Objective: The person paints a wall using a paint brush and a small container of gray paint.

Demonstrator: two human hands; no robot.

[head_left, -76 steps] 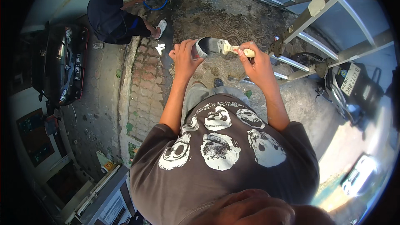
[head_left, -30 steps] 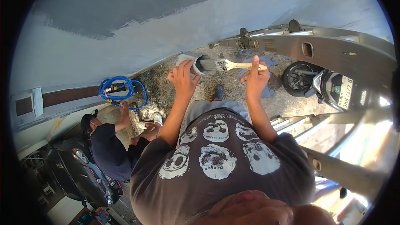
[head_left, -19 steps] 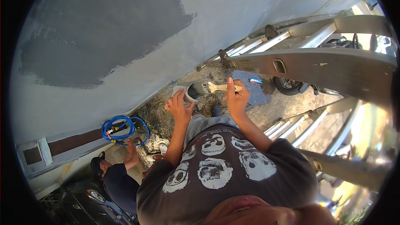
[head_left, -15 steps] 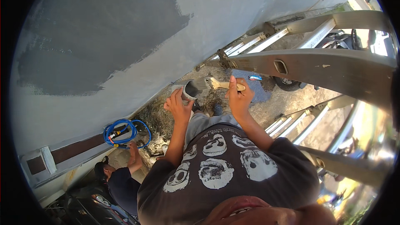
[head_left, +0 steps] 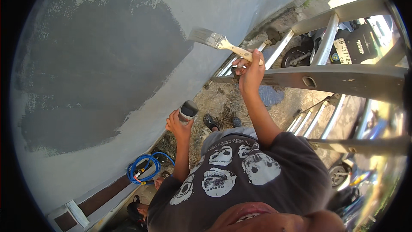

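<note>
A paintbrush [head_left: 235, 50] with a pale wooden handle and grey-coated bristles is gripped near its handle end by my right hand [head_left: 252, 72], its fingers closed. The bristles are over the right edge of a dark grey painted patch [head_left: 101, 66] on the light grey wall [head_left: 219, 8]; I cannot tell whether they touch it. Lower and to the left, my left hand [head_left: 178, 127] is wrapped round a small cup [head_left: 189, 109] with dark grey paint inside. The cup is close to the wall and well apart from the brush.
An aluminium ladder [head_left: 334, 76] spreads across the right side, close to my right arm. Beyond its rungs stands a parked motorcycle [head_left: 358, 41]. A coiled blue hose [head_left: 136, 168] is at the lower left, beside a partly hidden person [head_left: 136, 209].
My right hand has raised the brush from beside the cup up to the wall. The cup has tipped more upright in my left hand. The person at lower left is now more hidden.
</note>
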